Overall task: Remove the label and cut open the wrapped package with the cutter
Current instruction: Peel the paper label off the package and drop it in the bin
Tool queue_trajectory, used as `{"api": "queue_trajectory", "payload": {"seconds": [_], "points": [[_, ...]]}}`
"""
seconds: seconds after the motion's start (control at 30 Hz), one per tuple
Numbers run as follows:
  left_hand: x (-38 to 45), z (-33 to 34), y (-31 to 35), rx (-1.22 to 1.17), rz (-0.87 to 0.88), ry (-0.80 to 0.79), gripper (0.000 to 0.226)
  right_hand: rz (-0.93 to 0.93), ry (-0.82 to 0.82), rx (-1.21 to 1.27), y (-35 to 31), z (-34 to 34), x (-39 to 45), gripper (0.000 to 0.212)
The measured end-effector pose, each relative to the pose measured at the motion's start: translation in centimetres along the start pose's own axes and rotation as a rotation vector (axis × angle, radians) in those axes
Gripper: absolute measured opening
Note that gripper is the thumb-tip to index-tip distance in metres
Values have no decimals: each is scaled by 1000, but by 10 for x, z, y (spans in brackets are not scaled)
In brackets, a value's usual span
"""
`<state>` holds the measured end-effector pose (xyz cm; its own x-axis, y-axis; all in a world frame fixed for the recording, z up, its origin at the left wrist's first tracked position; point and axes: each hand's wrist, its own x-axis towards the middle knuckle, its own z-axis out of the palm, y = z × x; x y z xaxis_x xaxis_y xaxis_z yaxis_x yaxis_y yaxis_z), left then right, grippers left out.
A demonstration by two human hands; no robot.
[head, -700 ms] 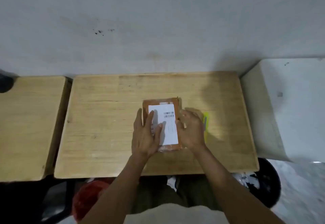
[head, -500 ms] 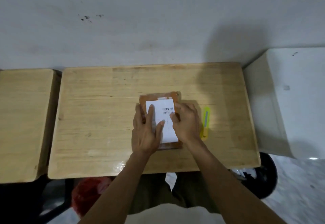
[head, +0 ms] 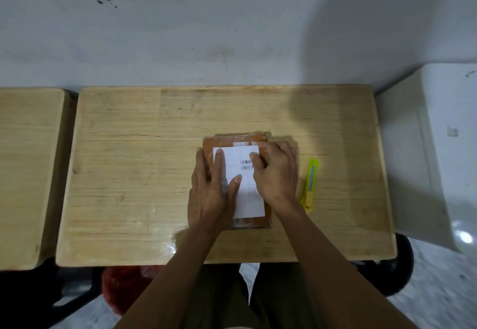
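Centre frame, the orange package [head: 238, 141] lies flat on the table [head: 134, 173], white label [head: 249, 199] still on top. Left hand [head: 211, 189] presses it with straight fingers, gripping nothing. Right hand [head: 277, 173] rests curled on the label's right edge; any pinch is hidden. Yellow cutter [head: 309, 182] lies just right, untouched.
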<state>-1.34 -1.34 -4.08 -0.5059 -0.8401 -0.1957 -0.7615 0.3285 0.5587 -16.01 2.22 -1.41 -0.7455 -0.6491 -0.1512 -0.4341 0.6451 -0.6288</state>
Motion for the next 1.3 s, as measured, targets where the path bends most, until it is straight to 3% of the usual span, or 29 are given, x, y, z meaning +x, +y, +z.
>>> {"api": "queue_trajectory", "payload": {"seconds": [0.53, 0.8, 1.3], "points": [[0, 2, 0, 3, 11, 20, 75, -10, 35, -98, 3, 1, 12, 12], [0, 4, -1, 18, 31, 40, 76, -92, -8, -393, 1, 8, 16, 12], [-1, 4, -1, 44, 44, 70, 76, -123, -60, -27, 13, 2, 19, 13]]}}
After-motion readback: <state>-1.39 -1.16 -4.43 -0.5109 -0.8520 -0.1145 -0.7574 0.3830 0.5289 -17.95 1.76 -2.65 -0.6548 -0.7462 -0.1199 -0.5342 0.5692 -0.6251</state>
